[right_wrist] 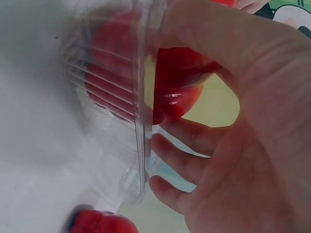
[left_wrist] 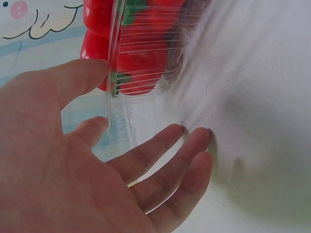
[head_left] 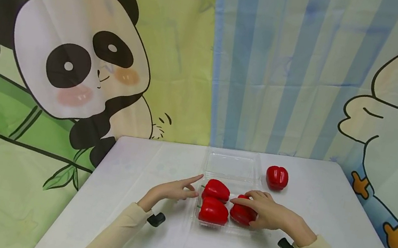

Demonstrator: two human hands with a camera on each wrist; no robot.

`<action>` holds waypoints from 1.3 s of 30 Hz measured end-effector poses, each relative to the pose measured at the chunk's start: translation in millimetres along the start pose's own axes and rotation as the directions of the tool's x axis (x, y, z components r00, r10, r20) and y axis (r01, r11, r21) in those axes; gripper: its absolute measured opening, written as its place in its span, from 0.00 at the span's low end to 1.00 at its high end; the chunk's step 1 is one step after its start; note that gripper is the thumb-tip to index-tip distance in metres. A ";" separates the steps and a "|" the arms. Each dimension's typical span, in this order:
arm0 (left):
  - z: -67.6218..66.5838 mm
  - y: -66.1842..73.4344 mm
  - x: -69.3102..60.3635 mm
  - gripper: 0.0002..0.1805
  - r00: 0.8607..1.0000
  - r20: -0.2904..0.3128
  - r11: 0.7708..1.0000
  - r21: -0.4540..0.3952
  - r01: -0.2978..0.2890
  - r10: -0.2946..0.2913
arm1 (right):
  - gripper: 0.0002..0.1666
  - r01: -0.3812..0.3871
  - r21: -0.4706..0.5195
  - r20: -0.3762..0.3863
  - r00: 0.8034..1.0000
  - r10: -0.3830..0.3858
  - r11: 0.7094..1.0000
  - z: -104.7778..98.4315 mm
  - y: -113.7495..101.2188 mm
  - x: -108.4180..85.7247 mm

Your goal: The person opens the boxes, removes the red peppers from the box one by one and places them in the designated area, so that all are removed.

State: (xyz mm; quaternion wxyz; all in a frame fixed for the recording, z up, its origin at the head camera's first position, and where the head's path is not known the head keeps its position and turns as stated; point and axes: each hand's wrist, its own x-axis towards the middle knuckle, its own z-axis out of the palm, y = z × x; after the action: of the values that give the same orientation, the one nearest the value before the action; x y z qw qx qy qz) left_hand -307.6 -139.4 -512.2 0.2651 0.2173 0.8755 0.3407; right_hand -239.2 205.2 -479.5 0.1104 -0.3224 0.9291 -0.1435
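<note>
Landmark: clear container (head_left: 240, 188). Right hand (head_left: 271, 214) curled round the gripped red pepper (head_left: 241, 215), which sits under its fingers in the container's right half. Left hand (head_left: 174, 190) spread wide, fingertips at container's left rim, two red peppers (head_left: 214, 211) just inside. Loose red pepper (head_left: 277, 178) beyond container's back right.

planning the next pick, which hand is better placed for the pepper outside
Probably the right hand: it is nearer the loose pepper, though it holds another pepper; the left hand is across the box.
</note>
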 end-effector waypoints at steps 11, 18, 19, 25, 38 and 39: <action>-0.5 0.8 0.0 0.41 1.000 0.004 1.000 0.002 -0.005 0.005 | 0.51 -0.001 -0.005 0.001 1.000 0.001 1.000 -2.6 0.8 -1.6; -0.2 -0.2 -0.7 0.41 1.000 0.009 1.000 -0.004 -0.017 0.017 | 0.51 0.000 0.010 0.005 1.000 0.000 1.000 -0.1 3.4 -0.4; -0.2 -0.3 -0.7 0.41 1.000 0.009 1.000 -0.005 -0.018 0.018 | 0.51 0.001 0.008 0.004 1.000 -0.001 1.000 0.1 3.7 -0.4; -0.2 -0.4 0.6 0.41 1.000 0.010 1.000 -0.003 -0.012 0.012 | 0.51 -0.001 0.008 0.002 1.000 0.001 1.000 -0.7 3.2 -0.7; -0.3 -2.1 2.4 0.42 1.000 0.010 1.000 -0.002 -0.003 0.003 | 0.53 -0.021 0.033 0.011 1.000 0.020 0.999 -3.3 5.3 1.6; -0.2 -2.1 2.3 0.42 1.000 0.011 1.000 -0.002 -0.002 0.002 | 0.53 -0.018 0.033 0.009 1.000 0.018 0.999 -3.6 5.4 1.5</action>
State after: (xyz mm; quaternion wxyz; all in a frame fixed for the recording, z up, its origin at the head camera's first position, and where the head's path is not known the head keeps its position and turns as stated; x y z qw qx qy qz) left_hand -310.0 -139.6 -514.3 0.2696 0.2199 0.8734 0.3408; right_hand -244.5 208.9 -478.2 0.1211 -0.3128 0.9290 -0.1563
